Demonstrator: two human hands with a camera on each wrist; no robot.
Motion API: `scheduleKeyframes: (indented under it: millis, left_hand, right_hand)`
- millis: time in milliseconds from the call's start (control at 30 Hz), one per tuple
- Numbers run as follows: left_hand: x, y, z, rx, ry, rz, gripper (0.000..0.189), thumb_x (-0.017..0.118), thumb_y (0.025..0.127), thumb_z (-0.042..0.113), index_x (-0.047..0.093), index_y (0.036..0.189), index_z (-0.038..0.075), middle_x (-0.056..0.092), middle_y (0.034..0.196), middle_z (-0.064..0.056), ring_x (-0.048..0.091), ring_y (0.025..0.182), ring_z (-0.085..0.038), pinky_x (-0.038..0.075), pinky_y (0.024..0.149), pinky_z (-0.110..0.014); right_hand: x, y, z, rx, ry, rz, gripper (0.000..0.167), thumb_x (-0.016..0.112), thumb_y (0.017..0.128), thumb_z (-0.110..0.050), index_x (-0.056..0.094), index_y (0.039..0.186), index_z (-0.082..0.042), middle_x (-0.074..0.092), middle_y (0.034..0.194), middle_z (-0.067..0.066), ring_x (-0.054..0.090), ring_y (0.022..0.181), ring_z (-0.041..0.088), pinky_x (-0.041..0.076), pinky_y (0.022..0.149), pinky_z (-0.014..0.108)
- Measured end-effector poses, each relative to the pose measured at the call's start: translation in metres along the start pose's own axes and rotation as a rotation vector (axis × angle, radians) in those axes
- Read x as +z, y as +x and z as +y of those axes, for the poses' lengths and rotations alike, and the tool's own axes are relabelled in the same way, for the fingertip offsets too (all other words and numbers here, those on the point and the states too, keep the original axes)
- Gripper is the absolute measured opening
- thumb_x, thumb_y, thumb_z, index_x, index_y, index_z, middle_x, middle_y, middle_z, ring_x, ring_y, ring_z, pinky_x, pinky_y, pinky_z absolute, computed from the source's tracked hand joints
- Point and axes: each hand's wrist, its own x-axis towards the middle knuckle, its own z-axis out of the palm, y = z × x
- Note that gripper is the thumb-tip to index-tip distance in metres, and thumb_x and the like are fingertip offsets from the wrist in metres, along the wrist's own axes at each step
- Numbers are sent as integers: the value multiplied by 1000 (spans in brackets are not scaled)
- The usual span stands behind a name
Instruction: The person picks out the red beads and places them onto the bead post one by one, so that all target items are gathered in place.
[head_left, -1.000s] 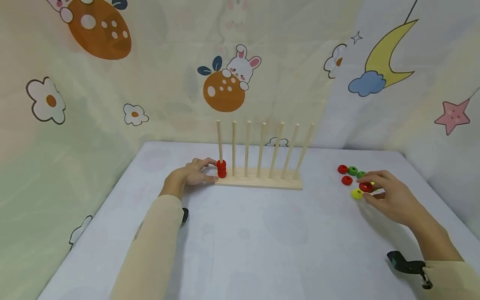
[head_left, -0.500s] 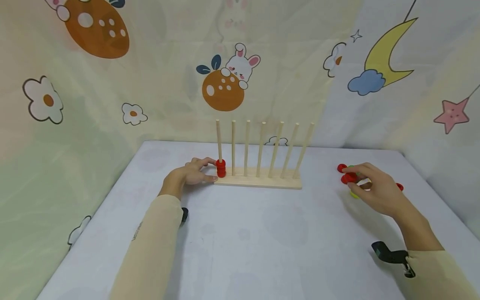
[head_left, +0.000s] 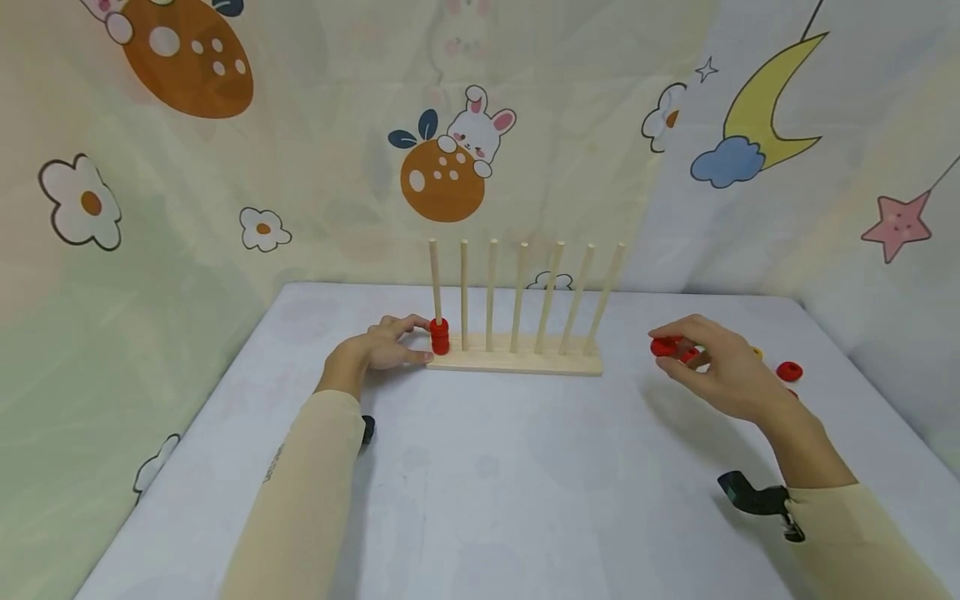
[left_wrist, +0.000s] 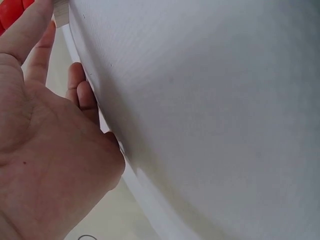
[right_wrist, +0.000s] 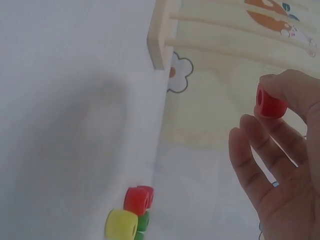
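A wooden peg rack (head_left: 517, 362) with a row of upright pegs stands toward the back of the table. Red beads (head_left: 439, 337) are stacked on its leftmost peg; the other pegs are bare. With thumb and forefinger, my left hand (head_left: 382, 343) holds the rack's left end, beside that stack. My right hand (head_left: 723, 367) pinches a red bead (right_wrist: 272, 102) between thumb and forefinger, raised off the table, right of the rack. The bead's hole shows in the right wrist view. In the left wrist view, my palm and fingers hide most of the rack.
Loose beads lie under and behind my right hand, partly hidden: a yellow bead (right_wrist: 120, 225), a red bead (right_wrist: 136, 201) and a green bead (right_wrist: 142, 221). Another red bead (head_left: 789, 372) lies farther right. A patterned cloth (head_left: 337, 167) hangs behind the white table (head_left: 487, 475).
My right hand has moved left and slightly farther back, carrying the red bead away from the loose ones. The red bead at the far right has come into sight. My left hand stays put.
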Motion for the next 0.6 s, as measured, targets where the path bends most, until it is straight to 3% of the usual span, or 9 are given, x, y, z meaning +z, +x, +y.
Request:
scheduleKeyframes:
  millis: [400, 600]
  left_hand:
    - [2, 6, -2, -7, -9, -3, 67, 71, 90, 50, 40, 148, 44, 28, 162, -9, 23, 148, -40, 28, 110, -73]
    - [2, 8, -5, -11, 0, -3, 67, 71, 90, 53, 39, 148, 45, 27, 162, -7, 24, 147, -39, 30, 110, -72]
  right_hand:
    - [6, 18, -20, -6, 28, -14, 36, 79, 89, -7, 70, 122, -17, 64, 112, -5, 62, 86, 5, 55, 72, 19]
    - [11, 30, -27, -48, 27, -15, 35, 80, 88, -7, 70, 120, -15, 64, 110, -4, 62, 84, 8, 56, 70, 24]
